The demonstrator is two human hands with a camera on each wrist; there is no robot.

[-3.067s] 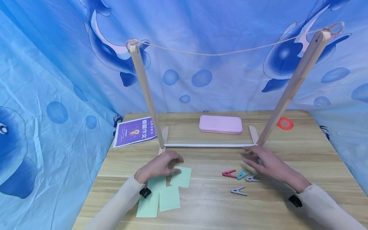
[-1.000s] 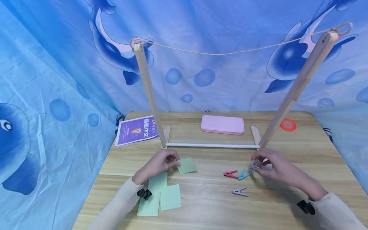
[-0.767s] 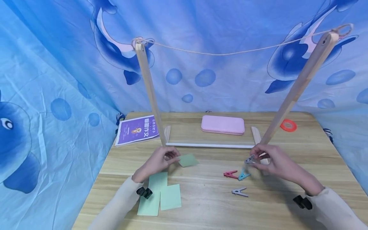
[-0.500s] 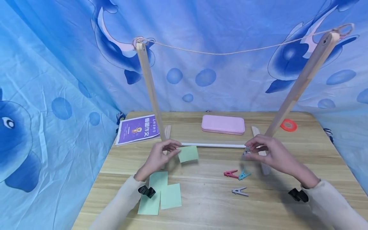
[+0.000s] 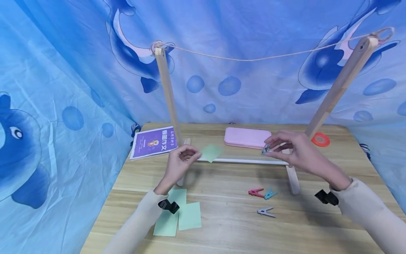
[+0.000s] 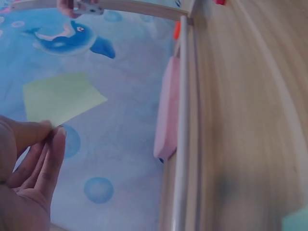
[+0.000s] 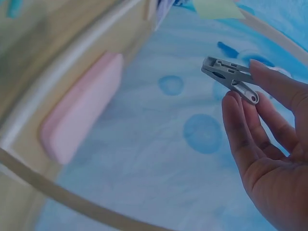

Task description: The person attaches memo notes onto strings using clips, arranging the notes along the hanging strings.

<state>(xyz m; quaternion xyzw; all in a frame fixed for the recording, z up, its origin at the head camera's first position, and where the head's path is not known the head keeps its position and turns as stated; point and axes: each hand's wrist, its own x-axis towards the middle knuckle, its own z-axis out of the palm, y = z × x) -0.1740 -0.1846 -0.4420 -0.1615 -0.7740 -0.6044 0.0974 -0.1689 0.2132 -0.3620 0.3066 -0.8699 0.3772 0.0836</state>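
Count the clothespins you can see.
4. The held grey clothespin is pinched in the right hand; on the table lie the red clothespin, the teal clothespin beside it, and the loose grey clothespin nearer the person. None looks hidden.

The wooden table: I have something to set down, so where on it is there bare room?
The table is bare at front middle, between the flat green papers and the lying grey clothespin, and at right, between the red tape roll and right sleeve. It is crowded front left, where those papers lie, and back left, by the purple booklet.
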